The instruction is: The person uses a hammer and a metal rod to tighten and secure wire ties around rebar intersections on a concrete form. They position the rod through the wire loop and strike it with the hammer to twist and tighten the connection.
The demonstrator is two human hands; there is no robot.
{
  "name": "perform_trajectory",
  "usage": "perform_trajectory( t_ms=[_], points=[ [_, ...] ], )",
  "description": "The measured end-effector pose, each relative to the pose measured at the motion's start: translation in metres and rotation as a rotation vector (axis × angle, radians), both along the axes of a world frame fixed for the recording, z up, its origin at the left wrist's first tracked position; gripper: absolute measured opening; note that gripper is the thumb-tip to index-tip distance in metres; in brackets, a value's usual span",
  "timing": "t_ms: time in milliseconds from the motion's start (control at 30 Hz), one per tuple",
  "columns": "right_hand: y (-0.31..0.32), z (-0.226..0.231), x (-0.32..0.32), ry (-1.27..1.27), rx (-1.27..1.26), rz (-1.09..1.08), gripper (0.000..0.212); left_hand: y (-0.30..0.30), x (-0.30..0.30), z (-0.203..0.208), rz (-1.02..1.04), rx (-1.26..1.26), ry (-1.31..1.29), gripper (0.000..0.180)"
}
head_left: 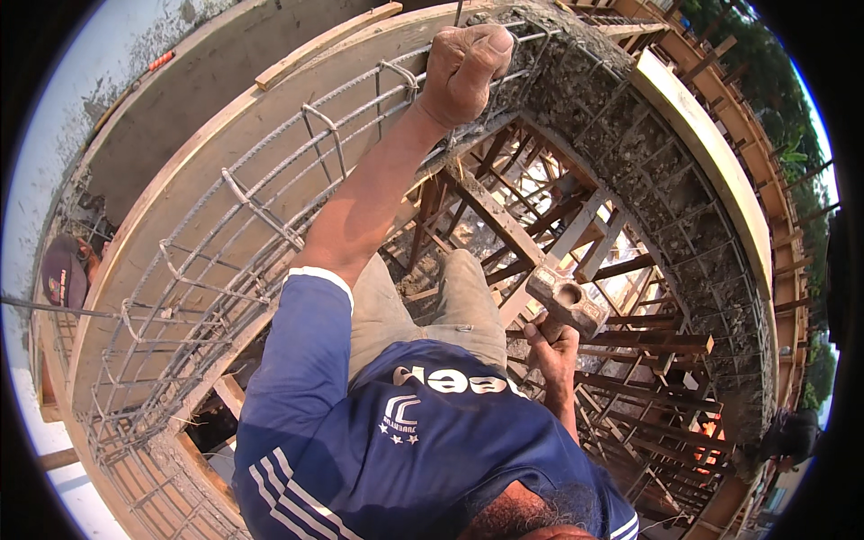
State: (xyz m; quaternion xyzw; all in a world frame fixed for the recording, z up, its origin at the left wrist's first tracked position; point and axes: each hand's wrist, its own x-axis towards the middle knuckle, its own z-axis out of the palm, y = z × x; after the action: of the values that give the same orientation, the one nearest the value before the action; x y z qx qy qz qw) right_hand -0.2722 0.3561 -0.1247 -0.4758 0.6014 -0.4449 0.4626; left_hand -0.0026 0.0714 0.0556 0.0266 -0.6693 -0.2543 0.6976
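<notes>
My left arm stretches forward to the far side, where my left hand (468,76) is closed in a fist at the top of a steel rebar cage (256,193). What the fist holds, if anything, is hidden; a thin rod shows just beyond it. Nearer my body, my right hand (553,353) grips a sledgehammer (569,301) close below its heavy, worn metal head. Its head is raised over the framed opening, and most of the handle is out of sight. Rough grey concrete (621,126) fills the form to the right of the left hand.
Wooden form boards (711,171) curve along both sides. Below the opening stand many timber props (504,216) and crossing beams. A person in a dark cap (65,272) is at the far left; another person (792,436) is at the right edge.
</notes>
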Motion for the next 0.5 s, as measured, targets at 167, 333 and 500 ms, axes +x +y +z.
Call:
perform_trajectory(
  t_ms=[167, 333, 500],
  points=[
    [-0.033, 0.045, 0.011, -0.137, -0.266, 0.103, 0.018, -0.003, -0.003, 0.002, 0.128, -0.003, -0.262, 0.051],
    [-0.051, 0.122, 0.019, -0.167, -0.524, 0.115, 0.022, -0.038, -0.016, 0.000, 0.043, 0.109, -0.801, 0.049],
    [-0.033, 0.252, -0.012, -0.071, -1.162, 0.240, 0.046, -0.066, -0.028, -0.012, 0.180, 0.149, -0.963, 0.061]
  ],
)
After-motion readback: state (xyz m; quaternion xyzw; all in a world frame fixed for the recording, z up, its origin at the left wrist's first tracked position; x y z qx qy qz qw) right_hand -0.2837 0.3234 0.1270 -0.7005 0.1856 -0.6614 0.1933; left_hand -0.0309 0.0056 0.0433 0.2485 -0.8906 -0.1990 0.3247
